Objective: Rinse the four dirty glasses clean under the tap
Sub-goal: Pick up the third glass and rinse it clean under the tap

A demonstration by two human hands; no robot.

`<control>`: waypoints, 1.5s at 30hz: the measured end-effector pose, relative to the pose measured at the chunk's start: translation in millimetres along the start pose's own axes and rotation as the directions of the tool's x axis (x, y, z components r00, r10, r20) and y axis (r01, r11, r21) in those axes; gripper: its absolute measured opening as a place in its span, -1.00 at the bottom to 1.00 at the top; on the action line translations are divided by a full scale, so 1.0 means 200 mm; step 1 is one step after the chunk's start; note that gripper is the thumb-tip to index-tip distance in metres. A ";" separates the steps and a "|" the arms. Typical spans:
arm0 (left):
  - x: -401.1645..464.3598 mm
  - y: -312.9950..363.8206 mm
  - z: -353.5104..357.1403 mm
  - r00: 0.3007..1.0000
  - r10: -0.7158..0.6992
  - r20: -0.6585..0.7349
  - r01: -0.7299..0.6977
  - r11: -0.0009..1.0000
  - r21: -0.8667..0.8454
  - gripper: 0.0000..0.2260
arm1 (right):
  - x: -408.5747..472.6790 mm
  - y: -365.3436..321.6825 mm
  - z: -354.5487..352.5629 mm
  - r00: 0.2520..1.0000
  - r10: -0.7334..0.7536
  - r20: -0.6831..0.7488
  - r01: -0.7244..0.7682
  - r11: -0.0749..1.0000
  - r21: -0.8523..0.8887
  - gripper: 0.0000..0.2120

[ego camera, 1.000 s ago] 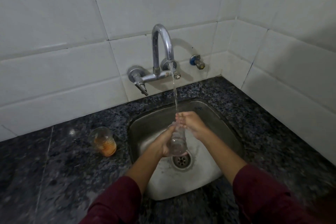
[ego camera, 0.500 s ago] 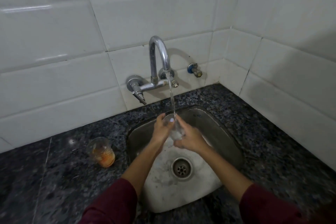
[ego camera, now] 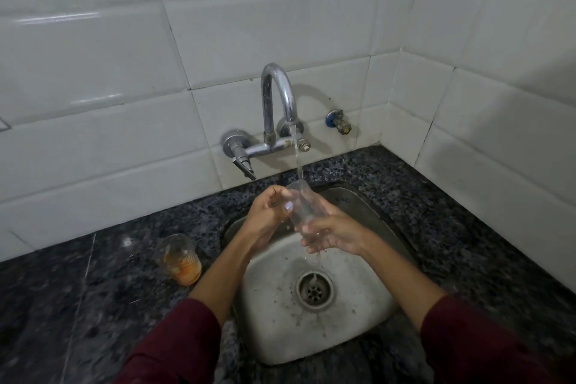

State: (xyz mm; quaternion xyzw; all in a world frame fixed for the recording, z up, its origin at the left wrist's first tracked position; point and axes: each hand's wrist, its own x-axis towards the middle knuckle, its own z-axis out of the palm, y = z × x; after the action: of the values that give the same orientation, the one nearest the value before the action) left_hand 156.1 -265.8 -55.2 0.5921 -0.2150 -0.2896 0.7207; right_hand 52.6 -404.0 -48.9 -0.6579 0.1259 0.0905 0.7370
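A clear glass (ego camera: 301,204) is held upright over the steel sink (ego camera: 367,221), its mouth under the stream from the chrome tap (ego camera: 279,97). My right hand (ego camera: 332,235) holds its lower part from the right, fingers wrapped around the base. My left hand (ego camera: 268,212) is at its left side, thumb against the wall of the glass near the rim. Water drips from my right hand toward the drain (ego camera: 314,290). A second glass (ego camera: 179,259) with orange residue stands on the dark counter left of the sink.
The speckled granite counter (ego camera: 436,227) surrounds the sink. White tiled walls meet in a corner at the back right. The tap's lever (ego camera: 244,165) points down-left, and a small brass and blue valve (ego camera: 339,123) sticks out of the wall to its right.
The glass has turned from tilted low over the drain to upright with its mouth under the stream. Both hands rose with it, and the right hand shifted to the base.
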 end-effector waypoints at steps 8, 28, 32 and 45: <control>-0.05 -0.03 0.06 0.990 -0.068 -0.121 0.080 0.992 0.096 -0.79 | 0.03 0.00 0.06 0.974 -0.077 -0.214 -0.081 0.761 -0.643 -0.02; -0.07 -0.03 0.01 0.970 0.241 0.034 -0.203 0.725 0.659 -0.12 | 0.20 0.18 0.10 0.887 -0.269 -0.375 0.155 0.939 -0.307 -0.37; -0.06 -0.06 -0.01 0.978 0.208 -0.016 -0.156 0.778 0.608 -0.14 | 0.15 0.11 0.02 0.899 -0.347 -0.267 0.173 0.842 -0.510 -0.29; -0.08 -0.10 0.08 0.941 -0.316 -0.124 0.335 0.924 0.186 -0.20 | -0.17 -0.06 -0.20 0.949 -0.152 -0.278 -0.085 0.722 -0.686 -0.51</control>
State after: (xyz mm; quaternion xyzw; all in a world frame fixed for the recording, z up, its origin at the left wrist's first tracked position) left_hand 130.9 -269.5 -71.4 0.7029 -0.1090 -0.3540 0.6072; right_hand 21.2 -444.5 -32.4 -0.8924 0.1869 0.0113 0.4105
